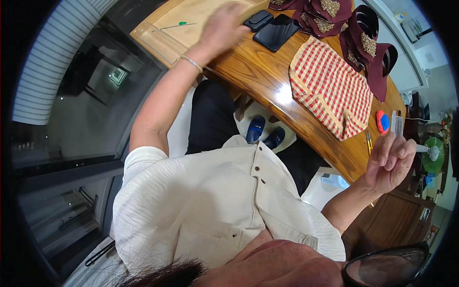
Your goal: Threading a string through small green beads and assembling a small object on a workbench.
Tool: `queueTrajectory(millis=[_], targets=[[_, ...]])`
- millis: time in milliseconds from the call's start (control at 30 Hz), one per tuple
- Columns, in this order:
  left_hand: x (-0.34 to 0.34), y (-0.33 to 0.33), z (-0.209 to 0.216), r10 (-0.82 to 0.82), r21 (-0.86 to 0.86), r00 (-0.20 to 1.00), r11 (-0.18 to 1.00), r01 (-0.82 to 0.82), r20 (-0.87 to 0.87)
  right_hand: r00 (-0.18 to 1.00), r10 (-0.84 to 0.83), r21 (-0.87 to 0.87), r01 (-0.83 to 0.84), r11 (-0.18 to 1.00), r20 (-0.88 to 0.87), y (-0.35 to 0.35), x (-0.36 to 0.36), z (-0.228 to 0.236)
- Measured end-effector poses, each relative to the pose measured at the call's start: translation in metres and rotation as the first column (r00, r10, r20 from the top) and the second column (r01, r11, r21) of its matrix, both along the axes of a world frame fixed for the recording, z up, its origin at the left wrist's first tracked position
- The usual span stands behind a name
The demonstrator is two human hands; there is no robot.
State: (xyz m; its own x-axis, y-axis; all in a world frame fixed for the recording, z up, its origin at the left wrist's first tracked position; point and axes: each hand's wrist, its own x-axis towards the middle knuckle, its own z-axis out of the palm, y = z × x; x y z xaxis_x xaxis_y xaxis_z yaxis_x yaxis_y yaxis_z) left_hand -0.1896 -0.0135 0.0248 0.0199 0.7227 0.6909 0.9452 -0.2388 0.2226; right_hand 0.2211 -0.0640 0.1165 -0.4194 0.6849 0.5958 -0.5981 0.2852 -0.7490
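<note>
My left hand (222, 31) is over the near side of a shallow wooden tray (162, 19) at the far left of the table, its fingers smeared by motion. A thin grey rod (177, 25) and a small green piece (182, 23) lie in the tray beside it. My right hand (391, 162) is raised off the table's right end, fingers curled in and thumb close to them; whatever they may hold is too small to make out. Nearest to it lie a slim yellow-and-black tool (368, 141) and a round red-and-blue object (383, 122). A red-and-cream checked cloth (332, 86) lies folded between my hands.
A black phone (276, 32) and a small black case (258, 20) lie right of the tray. Maroon fabric pieces with gold beadwork (368, 44) fill the table's back right. The wooden table's edge (267, 95) curves before my legs. A window (91, 95) stands at left.
</note>
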Motion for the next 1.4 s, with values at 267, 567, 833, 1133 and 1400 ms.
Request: queueTrajectory(millis=[267, 567, 833, 1133, 1400], targets=[[0.002, 0.043, -0.008, -0.265, -0.117, 0.953, 0.961, 0.249, -0.148, 0.985, -0.087, -0.090, 0.074, 0.993, -0.149, 0.009, 0.030, 0.017], [-0.107, 0.092, 0.070, 0.049, -0.112, 0.968, 0.993, -0.022, 0.244, 0.972, -0.203, -0.214, 0.174, 0.961, -0.122, -0.009, 0.034, -0.011], [-0.105, 0.070, 0.111, 0.095, -0.060, 0.955, 0.995, -0.081, 0.281, 0.840, -0.387, -0.410, 0.222, 0.884, -0.380, -0.032, 0.161, -0.028], [-0.115, 0.066, 0.133, 0.109, -0.091, 0.958, 0.992, -0.087, 0.264, 0.679, -0.593, -0.560, 0.313, 0.768, -0.434, -0.088, 0.370, -0.112], [-0.120, 0.084, 0.146, 0.075, -0.107, 0.955, 0.993, -0.046, 0.287, 0.240, -0.967, -0.671, 0.731, 0.120, 0.088, -0.175, 0.504, -0.171]])
